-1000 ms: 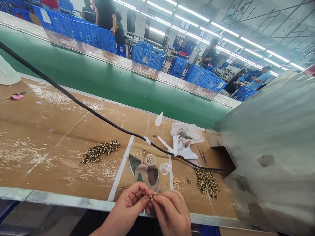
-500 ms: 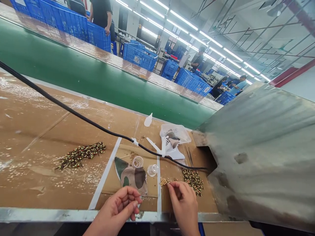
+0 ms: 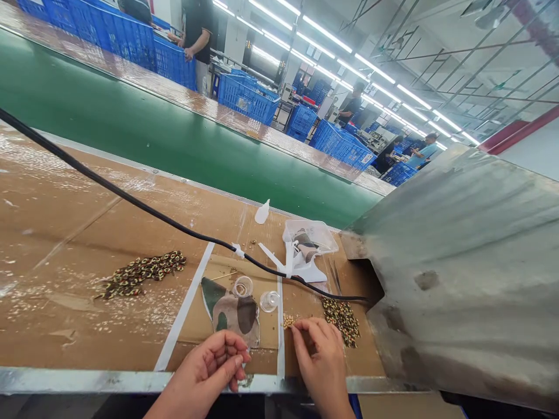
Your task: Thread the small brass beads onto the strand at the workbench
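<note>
Head view: right hand (image 3: 321, 355) at loose tan beads (image 3: 287, 321) on the cardboard-covered tabletop (image 3: 65, 238);
its fingertips press together, on a bead or not I cannot tell; left hand (image 3: 205, 364) curls closed, contents unseen; two heaps of dark bead clusters (image 3: 341, 322) (image 3: 140, 273) lie done; few loose beads are left.

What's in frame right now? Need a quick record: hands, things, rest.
left hand: fingers curled, tips together, over the bench edge; anything held is hidden
right hand: fingertips beside loose tan beads
things: pile of dark beads past the right hand; camouflage fabric piece past the left hand; two clear plastic rings
rest: cardboard-covered bench; black cable; tweezers; green conveyor belt; blue plastic crates; standing co-worker
</note>
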A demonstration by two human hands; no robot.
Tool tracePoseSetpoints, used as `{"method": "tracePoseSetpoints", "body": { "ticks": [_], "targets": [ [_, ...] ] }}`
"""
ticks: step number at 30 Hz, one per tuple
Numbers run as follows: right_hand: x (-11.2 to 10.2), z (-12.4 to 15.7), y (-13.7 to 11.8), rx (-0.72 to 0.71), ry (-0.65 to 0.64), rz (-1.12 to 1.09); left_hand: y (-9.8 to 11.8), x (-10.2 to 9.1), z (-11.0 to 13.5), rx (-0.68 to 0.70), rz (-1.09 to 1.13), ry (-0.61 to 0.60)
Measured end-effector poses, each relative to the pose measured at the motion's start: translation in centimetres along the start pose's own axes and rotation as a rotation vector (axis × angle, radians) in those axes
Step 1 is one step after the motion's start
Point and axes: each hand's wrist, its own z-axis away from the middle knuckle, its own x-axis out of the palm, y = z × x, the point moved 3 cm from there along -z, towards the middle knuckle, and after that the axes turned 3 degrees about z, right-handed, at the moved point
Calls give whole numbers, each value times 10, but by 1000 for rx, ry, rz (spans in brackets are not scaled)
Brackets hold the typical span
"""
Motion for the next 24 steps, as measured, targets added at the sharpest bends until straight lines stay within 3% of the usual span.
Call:
{"method": "tracePoseSetpoints", "body": {
  "ticks": [4,17,24],
  "targets": [
    [3,-5,-14,-34,-54,-20,2,2,2,-17,-3,1],
    [10,-11,-16,-133,-99,71,-4,0,1,24,39,-41],
    [10,-9,-30,-27,-169,-294,-3,1,-3,-1,-20,-33]
  ]
}}
